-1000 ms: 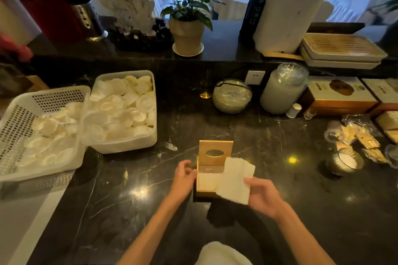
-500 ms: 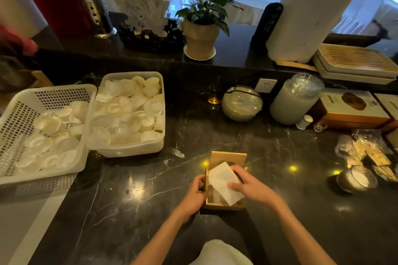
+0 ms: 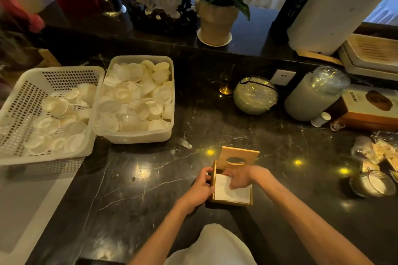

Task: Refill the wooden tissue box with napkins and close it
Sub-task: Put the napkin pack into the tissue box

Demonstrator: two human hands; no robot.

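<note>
The wooden tissue box (image 3: 231, 202) stands on the dark marble counter in front of me. Its hinged lid (image 3: 239, 155), with an oval slot, is tipped up at the far side. White napkins (image 3: 228, 192) lie flat inside the box. My left hand (image 3: 201, 187) grips the box's left wall. My right hand (image 3: 241, 178) reaches into the box from the right, fingers pressing down on the napkins near the far edge.
Two white plastic baskets (image 3: 137, 135) (image 3: 25, 157) of small white dishes sit at the left. A round glass jar (image 3: 255, 94), a stack of wrapped cups (image 3: 316, 92), boxes (image 3: 370, 109) and a small tin (image 3: 374, 185) line the right. A potted plant (image 3: 216, 21) stands on the raised ledge.
My right hand brought the napkins from the air down into the box and now presses them flat. My left hand stayed on the box's left side.
</note>
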